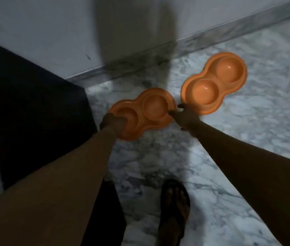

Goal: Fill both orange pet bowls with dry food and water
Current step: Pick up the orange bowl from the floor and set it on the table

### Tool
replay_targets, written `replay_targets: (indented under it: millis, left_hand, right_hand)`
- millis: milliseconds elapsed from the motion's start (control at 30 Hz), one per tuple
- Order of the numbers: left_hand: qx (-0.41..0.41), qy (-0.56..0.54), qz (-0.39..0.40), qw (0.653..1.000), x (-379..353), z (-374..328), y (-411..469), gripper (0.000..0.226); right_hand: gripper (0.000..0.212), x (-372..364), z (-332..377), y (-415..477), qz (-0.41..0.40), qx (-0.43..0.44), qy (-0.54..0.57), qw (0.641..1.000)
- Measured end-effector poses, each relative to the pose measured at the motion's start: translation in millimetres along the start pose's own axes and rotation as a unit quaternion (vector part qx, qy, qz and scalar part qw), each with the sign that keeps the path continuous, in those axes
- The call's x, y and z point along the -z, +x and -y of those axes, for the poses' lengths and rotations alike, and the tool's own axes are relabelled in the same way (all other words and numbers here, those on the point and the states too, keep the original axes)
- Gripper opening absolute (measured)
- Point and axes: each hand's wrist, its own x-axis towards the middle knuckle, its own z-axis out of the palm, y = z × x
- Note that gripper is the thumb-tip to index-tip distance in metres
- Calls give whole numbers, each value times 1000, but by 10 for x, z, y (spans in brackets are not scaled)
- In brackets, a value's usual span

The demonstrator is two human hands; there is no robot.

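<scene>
Bowls first, nothing in them yet. Both orange double pet bowls sit on the marble floor by the wall: the near bowl [141, 113] is the one being handled, and the far bowl [215, 82] lies just beside it to the right, untouched. All four cups look dry and bare.

The left hand [113, 122] is curled over the near bowl's left end, fingers closed on the rim as far as I can tell through the blur. The right hand [185, 116] has thumb and fingertips pinched on the rim at the bowl's right end, loosely closed rather than splayed.

So I'd call this the pick-up or repositioning step, way early. No food or water container is in view, so next up probably means carrying the bowl level to wherever those are. A sandalled foot [174, 210] stands close below.
</scene>
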Motion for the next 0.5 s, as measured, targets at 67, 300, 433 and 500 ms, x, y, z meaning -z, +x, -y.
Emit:
replay_targets:
  millis: [67, 300, 433, 500]
  left_hand:
    - [2, -18, -27, 999, -129, 45, 198, 83]
    - [-4, -23, -101, 995, -238, 117, 38, 58]
    - [-60, -87, -124, 987, 50, -95, -639, 47]
    - [-91, -109, -132, 981, 219, -303, -1130, 44]
  right_hand:
    - [74, -154, -36, 199, -57, 14, -14, 998]
    - [59, -187, -94, 73, -107, 50, -15, 993]
    - [89, 328, 46, -487, -118, 13, 40, 992]
    - [99, 720, 210, -879, -134, -3, 82, 988]
